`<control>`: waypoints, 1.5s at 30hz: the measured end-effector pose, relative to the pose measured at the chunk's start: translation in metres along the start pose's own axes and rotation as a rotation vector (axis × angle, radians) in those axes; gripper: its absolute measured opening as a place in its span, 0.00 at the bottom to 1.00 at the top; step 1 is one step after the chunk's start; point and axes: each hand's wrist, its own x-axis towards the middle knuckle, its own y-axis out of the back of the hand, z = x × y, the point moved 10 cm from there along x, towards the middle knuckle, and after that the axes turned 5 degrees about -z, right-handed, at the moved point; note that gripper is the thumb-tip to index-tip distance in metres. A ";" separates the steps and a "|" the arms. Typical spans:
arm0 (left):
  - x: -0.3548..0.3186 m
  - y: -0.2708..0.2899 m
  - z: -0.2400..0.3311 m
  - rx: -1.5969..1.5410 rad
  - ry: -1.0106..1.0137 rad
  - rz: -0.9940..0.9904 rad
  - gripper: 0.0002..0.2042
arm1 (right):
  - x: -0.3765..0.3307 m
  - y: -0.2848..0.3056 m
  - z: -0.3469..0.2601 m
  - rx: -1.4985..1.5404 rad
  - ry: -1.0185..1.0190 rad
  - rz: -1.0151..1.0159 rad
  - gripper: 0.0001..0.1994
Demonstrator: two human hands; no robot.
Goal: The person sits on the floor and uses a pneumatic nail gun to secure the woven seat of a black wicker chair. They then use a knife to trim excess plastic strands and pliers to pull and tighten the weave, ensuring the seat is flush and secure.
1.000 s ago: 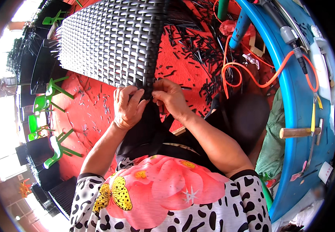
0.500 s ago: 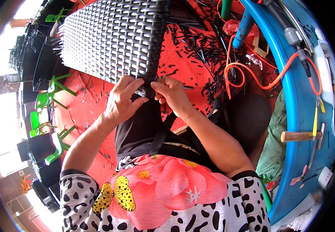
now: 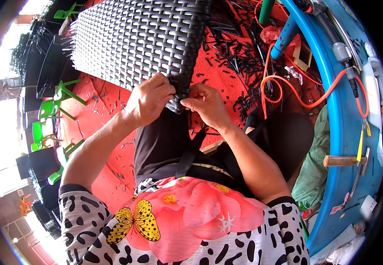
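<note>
A dark woven wicker panel (image 3: 134,42), with a grey sheen on its plastic strands, stretches away from me, its near corner just above my lap. My left hand (image 3: 153,98) is closed at this corner, its fingers curled over the woven edge. On the corner's other side my right hand (image 3: 208,106) pinches the edge between thumb and bent fingers. A short piece of weave sticks out between the two hands. Whether a single strand lies under the fingertips is hidden.
Black strand offcuts (image 3: 233,57) litter the red floor covering (image 3: 213,66). At right, a blue table (image 3: 337,185) carries a mallet with a wooden handle (image 3: 343,160) and a power tool (image 3: 341,52); an orange hose (image 3: 306,105) loops beside it. Green chairs (image 3: 61,95) stand at left.
My left thumb and fingers have drawn together at the corner, where they were spread before. The panel's near corner and my right hand sit slightly farther right and lower in view.
</note>
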 end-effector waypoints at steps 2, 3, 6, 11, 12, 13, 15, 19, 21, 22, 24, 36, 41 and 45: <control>0.003 0.002 0.001 0.037 -0.022 -0.019 0.06 | 0.001 0.003 -0.004 -0.085 -0.003 0.000 0.08; 0.007 0.004 0.004 0.049 -0.036 -0.026 0.06 | 0.002 0.004 -0.006 -0.106 -0.007 -0.006 0.07; 0.011 0.003 0.003 0.065 -0.089 -0.019 0.08 | 0.003 0.006 -0.010 -0.131 -0.017 -0.020 0.07; -0.004 0.010 0.005 0.116 -0.099 0.254 0.07 | 0.002 0.004 -0.008 -0.059 -0.016 -0.031 0.06; -0.006 0.009 0.005 0.125 -0.092 0.261 0.07 | 0.002 0.004 -0.007 -0.053 -0.027 -0.029 0.06; -0.007 0.008 0.005 0.134 -0.085 0.268 0.06 | 0.001 0.003 -0.007 -0.046 -0.038 -0.029 0.07; -0.008 0.007 0.010 0.113 -0.081 0.278 0.06 | 0.001 0.003 -0.007 -0.036 -0.046 -0.030 0.07; -0.015 -0.001 0.016 0.143 -0.032 0.189 0.09 | 0.001 0.003 -0.012 -0.031 -0.026 -0.038 0.08; -0.014 0.001 0.013 0.079 0.030 0.173 0.09 | 0.002 0.002 -0.013 -0.043 -0.021 -0.047 0.09; -0.014 0.002 0.011 0.047 0.061 0.166 0.09 | 0.002 0.001 -0.014 -0.053 -0.018 -0.052 0.09; -0.012 0.003 0.006 -0.030 0.074 0.152 0.09 | 0.002 0.000 -0.015 -0.074 -0.019 -0.056 0.09; -0.020 -0.002 -0.001 -0.084 0.167 0.094 0.07 | 0.007 0.001 -0.018 -0.112 0.039 -0.036 0.25; -0.028 -0.001 0.006 -0.080 0.166 0.221 0.09 | 0.007 0.002 -0.014 -0.158 0.033 -0.018 0.28; -0.032 -0.003 0.009 -0.096 0.159 0.265 0.10 | 0.004 0.006 -0.019 -0.304 0.091 0.021 0.31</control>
